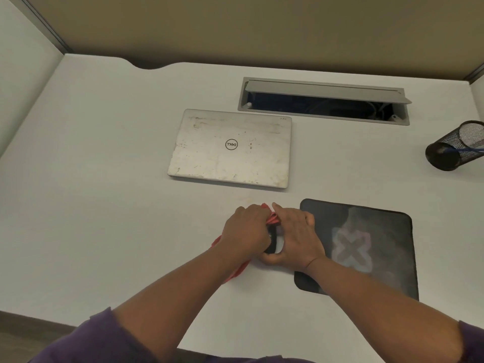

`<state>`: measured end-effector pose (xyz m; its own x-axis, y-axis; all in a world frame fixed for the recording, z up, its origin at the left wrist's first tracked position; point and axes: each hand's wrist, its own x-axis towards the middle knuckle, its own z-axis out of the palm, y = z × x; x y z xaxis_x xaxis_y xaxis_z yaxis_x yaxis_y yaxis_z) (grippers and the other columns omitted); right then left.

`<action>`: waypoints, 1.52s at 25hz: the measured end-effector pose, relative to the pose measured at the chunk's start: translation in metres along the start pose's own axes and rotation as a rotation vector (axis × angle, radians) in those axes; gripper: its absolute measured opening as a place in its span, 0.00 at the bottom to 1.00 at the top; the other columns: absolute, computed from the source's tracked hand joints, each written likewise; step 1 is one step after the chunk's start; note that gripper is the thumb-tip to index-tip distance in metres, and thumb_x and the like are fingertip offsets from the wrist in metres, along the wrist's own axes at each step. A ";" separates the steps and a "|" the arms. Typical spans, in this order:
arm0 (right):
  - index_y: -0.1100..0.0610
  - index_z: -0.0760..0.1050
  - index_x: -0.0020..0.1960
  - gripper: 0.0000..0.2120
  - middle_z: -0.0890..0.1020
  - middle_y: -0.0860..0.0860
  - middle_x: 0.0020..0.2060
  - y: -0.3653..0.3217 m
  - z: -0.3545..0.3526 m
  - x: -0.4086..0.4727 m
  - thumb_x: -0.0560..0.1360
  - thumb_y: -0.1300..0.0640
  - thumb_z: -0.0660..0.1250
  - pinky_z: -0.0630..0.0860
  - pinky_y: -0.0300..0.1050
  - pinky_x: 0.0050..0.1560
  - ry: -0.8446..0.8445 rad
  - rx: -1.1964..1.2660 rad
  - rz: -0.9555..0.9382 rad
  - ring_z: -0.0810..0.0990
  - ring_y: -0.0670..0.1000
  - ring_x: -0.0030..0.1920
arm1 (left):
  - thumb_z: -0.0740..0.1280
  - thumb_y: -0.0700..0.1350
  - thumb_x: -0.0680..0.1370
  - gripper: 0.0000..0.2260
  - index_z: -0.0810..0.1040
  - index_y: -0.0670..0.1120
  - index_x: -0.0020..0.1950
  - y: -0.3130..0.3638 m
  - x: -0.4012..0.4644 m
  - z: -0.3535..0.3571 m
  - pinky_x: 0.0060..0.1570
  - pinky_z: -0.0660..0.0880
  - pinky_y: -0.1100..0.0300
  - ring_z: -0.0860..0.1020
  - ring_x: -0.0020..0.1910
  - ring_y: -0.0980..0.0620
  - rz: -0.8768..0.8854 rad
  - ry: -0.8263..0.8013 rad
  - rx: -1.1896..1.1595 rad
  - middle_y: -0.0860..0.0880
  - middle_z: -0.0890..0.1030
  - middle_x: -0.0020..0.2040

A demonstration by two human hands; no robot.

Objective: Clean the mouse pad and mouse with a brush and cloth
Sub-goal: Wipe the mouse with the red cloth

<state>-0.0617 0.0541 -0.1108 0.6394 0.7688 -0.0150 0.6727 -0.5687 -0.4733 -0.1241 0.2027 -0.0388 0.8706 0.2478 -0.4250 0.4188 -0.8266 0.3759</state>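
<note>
**Mouse between both hands, cloth on the left side**

The mouse (pixel 272 238) sits on the desk (pixel 104 179), just off the left edge of the mouse pad (pixel 366 244). Only a dark strip of it shows between your hands; its long axis appears to run away from you, toward the laptop.

Your right hand (pixel 294 235) cups it from the right, fingers curled over the top and thumb tucked under the near end. That hand is the holder. Your left hand (pixel 246 231) is bunched around the red cloth (pixel 273 218), pressing it against the mouse's left flank. Cloth tails spill out below the left wrist onto the desk, and a fold pokes up between the two hands at the far end.

Judgement: you are wiping the mouse. The cloth hand lies left of the mouse, so the stroke likely runs along the long axis while the right hand steadies.

No brush visible.

Beyond: a closed silver laptop (pixel 230 149), logo reading "DELL", upside down from your side. Behind it, an open cable tray (pixel 323 100). Far right, a black mesh pen cup (pixel 457 146), tipped on its side.
</note>
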 end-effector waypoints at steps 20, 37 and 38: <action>0.53 0.46 0.81 0.60 0.71 0.48 0.66 0.003 0.003 0.000 0.60 0.28 0.68 0.61 0.54 0.65 -0.013 -0.002 -0.015 0.71 0.49 0.63 | 0.59 0.57 0.79 0.17 0.78 0.57 0.65 -0.012 0.000 -0.003 0.50 0.70 0.54 0.69 0.59 0.45 0.287 -0.147 0.142 0.55 0.72 0.69; 0.55 0.48 0.81 0.60 0.75 0.45 0.56 0.001 0.001 0.003 0.62 0.18 0.58 0.59 0.52 0.62 -0.021 -0.086 -0.002 0.72 0.49 0.55 | 0.62 0.47 0.83 0.25 0.62 0.54 0.80 -0.022 -0.013 0.033 0.75 0.58 0.56 0.63 0.77 0.47 0.001 0.075 -0.303 0.53 0.61 0.80; 0.54 0.49 0.80 0.60 0.76 0.45 0.57 0.001 0.002 0.003 0.62 0.17 0.56 0.60 0.52 0.62 -0.032 -0.097 -0.003 0.72 0.49 0.56 | 0.63 0.45 0.82 0.25 0.64 0.53 0.79 -0.024 -0.018 0.034 0.76 0.58 0.57 0.63 0.77 0.48 -0.003 0.074 -0.340 0.53 0.61 0.80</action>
<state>-0.0596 0.0564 -0.1127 0.6261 0.7785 -0.0430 0.7083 -0.5909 -0.3863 -0.1585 0.2006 -0.0681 0.8806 0.2963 -0.3699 0.4723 -0.6137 0.6328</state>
